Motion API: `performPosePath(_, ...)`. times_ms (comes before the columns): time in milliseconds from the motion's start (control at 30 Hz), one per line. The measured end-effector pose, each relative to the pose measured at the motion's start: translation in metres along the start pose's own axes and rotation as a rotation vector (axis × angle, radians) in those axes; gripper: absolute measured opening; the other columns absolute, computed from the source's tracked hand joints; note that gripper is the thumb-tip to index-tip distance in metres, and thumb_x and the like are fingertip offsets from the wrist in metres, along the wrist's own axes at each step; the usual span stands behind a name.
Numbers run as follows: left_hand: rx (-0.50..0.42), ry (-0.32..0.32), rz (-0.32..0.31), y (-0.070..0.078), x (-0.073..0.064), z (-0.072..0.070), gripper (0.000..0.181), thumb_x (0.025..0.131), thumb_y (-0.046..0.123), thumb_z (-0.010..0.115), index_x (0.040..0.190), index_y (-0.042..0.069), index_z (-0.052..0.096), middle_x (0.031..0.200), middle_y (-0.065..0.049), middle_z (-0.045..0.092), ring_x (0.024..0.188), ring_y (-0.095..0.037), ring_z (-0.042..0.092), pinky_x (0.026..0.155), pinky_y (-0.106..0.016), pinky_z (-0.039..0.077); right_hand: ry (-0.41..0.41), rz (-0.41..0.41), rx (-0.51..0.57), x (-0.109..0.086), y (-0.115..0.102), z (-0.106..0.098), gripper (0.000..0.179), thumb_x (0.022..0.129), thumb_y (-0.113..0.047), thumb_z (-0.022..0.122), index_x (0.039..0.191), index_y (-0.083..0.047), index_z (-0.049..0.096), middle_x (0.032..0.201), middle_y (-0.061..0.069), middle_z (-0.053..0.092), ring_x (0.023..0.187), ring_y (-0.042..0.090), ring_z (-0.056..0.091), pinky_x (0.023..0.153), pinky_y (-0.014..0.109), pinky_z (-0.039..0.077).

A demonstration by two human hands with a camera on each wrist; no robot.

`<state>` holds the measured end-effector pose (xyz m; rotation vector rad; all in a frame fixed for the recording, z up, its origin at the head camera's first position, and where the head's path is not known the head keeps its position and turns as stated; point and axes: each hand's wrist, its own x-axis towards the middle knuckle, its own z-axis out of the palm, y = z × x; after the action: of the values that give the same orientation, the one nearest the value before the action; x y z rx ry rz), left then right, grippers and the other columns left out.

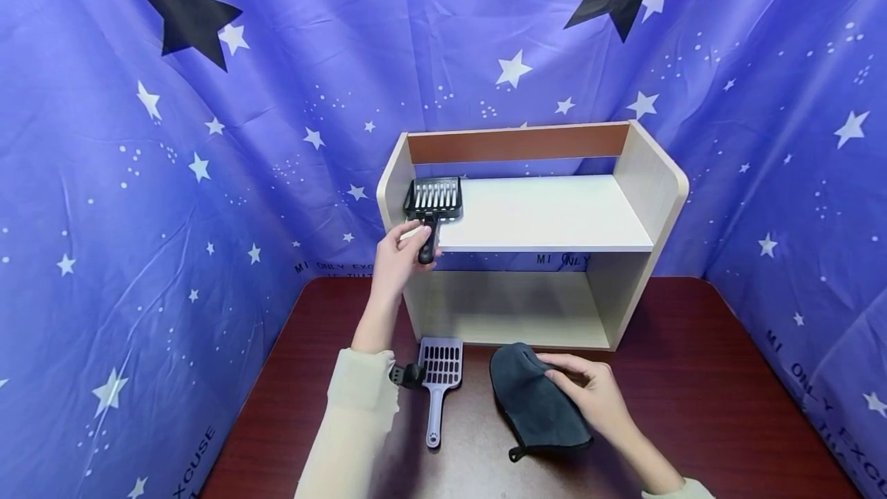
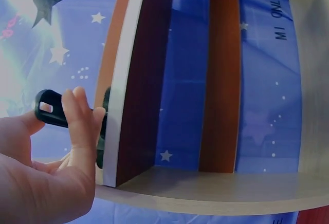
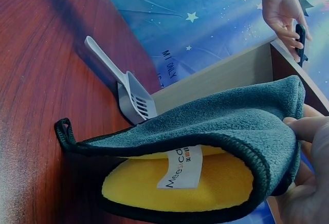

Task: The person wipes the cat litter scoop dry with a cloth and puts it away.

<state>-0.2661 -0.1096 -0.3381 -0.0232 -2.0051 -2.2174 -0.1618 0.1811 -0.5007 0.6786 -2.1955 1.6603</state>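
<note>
My left hand pinches the handle of a black slotted litter scoop. The scoop's head lies over the left end of the shelf's upper board, and its handle juts past the front edge. In the left wrist view the handle shows between thumb and fingers. With thumb and fingers my right hand pinches a dark grey cleaning mitt near its closed end, over the table. Its yellow lining, white label and hanging loop show in the right wrist view. A grey litter scoop lies on the table between the hands.
A two-tier wooden shelf stands at the back of the dark red table. Its side panels rise at both ends of the white upper board. A blue star-patterned curtain surrounds the table at the back and sides.
</note>
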Motion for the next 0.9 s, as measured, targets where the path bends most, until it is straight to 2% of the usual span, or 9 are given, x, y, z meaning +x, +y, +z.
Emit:
performPosePath(300, -0.049, -0.066, -0.085, 0.006, -0.008, -0.010, 0.053, 0.098, 0.010, 0.061, 0.146, 0.001, 0.042, 0.132, -0.033, 0.059, 0.069, -0.005, 0.071, 0.063, -0.018, 0.060, 0.003, 0.002, -0.019, 0.001, -0.002, 0.001, 0.025, 0.089, 0.004, 0.068, 0.113, -0.004, 0.074, 0.111, -0.009, 0.075, 0.101, -0.006, 0.067, 0.080, 0.012, 0.056)
performPosePath(467, -0.063, -0.075, -0.091, 0.004, -0.010, -0.013, 0.057, 0.096, 0.006, 0.062, 0.148, 0.001, 0.039, 0.129, -0.033, 0.061, 0.071, -0.007, 0.071, 0.065, -0.019, 0.061, 0.004, -0.016, -0.010, 0.001, -0.003, 0.002, 0.026, 0.088, 0.006, 0.068, 0.112, -0.002, 0.074, 0.111, -0.006, 0.075, 0.101, -0.005, 0.067, 0.080, 0.013, 0.057)
performPosePath(667, -0.048, -0.085, -0.094, 0.002, -0.013, -0.016, 0.057, 0.096, 0.007, 0.063, 0.148, 0.002, 0.038, 0.130, -0.033, 0.060, 0.072, -0.007, 0.071, 0.065, -0.019, 0.060, 0.009, -0.019, -0.010, 0.001, -0.001, 0.002, 0.026, 0.088, 0.005, 0.068, 0.112, -0.004, 0.074, 0.111, -0.010, 0.075, 0.103, -0.006, 0.067, 0.082, 0.011, 0.055)
performPosePath(900, -0.040, -0.090, -0.126, -0.001, -0.020, -0.021, 0.055, 0.097, 0.009, 0.063, 0.146, 0.002, 0.039, 0.133, -0.031, 0.059, 0.074, -0.006, 0.071, 0.068, -0.019, 0.061, 0.006, -0.008, -0.006, 0.000, 0.001, 0.002, 0.026, 0.088, 0.005, 0.068, 0.112, -0.005, 0.075, 0.110, -0.012, 0.074, 0.102, -0.005, 0.067, 0.081, 0.012, 0.056)
